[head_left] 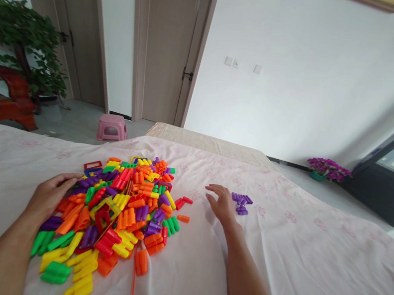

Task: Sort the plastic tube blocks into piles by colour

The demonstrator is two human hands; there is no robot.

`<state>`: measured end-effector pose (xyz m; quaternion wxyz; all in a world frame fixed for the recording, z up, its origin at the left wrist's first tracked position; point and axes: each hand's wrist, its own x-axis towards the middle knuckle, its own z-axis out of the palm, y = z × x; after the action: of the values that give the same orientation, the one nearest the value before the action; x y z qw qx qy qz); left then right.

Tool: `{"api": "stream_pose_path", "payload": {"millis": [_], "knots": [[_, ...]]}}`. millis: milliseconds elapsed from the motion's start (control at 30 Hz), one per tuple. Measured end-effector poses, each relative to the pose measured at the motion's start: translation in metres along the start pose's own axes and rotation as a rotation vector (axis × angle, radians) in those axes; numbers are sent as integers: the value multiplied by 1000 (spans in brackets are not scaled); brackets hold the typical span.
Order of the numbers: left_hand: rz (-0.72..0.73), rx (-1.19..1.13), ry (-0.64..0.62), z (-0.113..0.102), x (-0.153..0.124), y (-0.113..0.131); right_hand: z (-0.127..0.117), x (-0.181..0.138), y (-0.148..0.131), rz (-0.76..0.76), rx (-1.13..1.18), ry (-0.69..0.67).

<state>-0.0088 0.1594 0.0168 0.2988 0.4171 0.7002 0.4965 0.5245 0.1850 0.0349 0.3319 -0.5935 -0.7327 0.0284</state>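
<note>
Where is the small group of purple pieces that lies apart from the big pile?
In the head view, the purple pieces lie on the pink sheet, to the right of the big pile and close beside the right hand.

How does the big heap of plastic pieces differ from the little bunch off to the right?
The big heap mixes orange, yellow, green, red and purple; the little bunch is all purple. The heap holds many pieces, the bunch few. Both lie on the bedsheet.

Bed (pixel 313 265) with bright block pile (pixel 115 214)
</note>
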Motion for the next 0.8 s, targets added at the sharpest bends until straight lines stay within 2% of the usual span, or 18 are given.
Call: {"api": "stream_pose_path", "payload": {"millis": [67,167,333,433,600,800], "knots": [[3,8,-1,0,-1,2,8,0,-19,-81,82,-99],[-3,17,0,0,-2,4,17,-4,-41,-101,64,-204],[-13,-12,-2,2,-1,4,23,-10,-53,-23,-52,-229],[-22,-28,0,3,-1,4,22,-8,-46,103,-115,-147],[-18,-24,0,2,-3,6,14,0,-19,343,-232,-14],[9,9,9,0,-1,5,12,1,1,493,-218,0]]}}
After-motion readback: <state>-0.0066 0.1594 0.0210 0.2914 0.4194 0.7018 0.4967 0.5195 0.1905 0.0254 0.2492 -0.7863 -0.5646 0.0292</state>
